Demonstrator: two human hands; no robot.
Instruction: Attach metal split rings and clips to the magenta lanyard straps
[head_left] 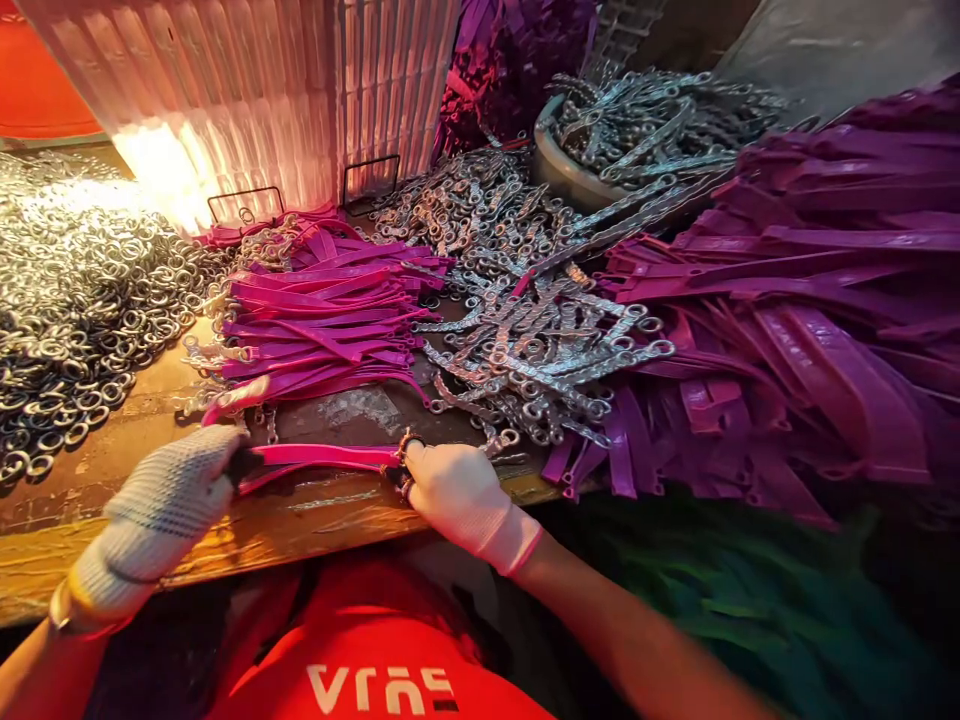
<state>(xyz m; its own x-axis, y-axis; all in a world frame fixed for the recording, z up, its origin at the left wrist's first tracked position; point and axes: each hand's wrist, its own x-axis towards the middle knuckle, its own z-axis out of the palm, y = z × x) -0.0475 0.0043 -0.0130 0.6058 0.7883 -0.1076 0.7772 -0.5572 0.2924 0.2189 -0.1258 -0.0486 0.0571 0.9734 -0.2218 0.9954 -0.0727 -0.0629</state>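
Observation:
Both hands wear pale knitted gloves. A pink strap [322, 456], doubled into two strands, is stretched between them just above the table's front edge. My left hand [176, 490] is closed round its left end, where something dark shows at the fingertips. My right hand [454, 495] pinches the other end, beside dark rings or cord at the thumb. Behind the strap lies a pile of pink straps [322, 320] with metal pieces at their left ends. Right of that pile is a heap of metal links [532, 350].
Many metal rings [90, 310] cover the table's left side. Ribbed translucent panels [247, 110] with wire hooks stand at the back. A bowl [562, 165] of metal links is behind the heap. Purple straps [825, 300] are piled on the right. The wooden table edge [300, 535] runs in front.

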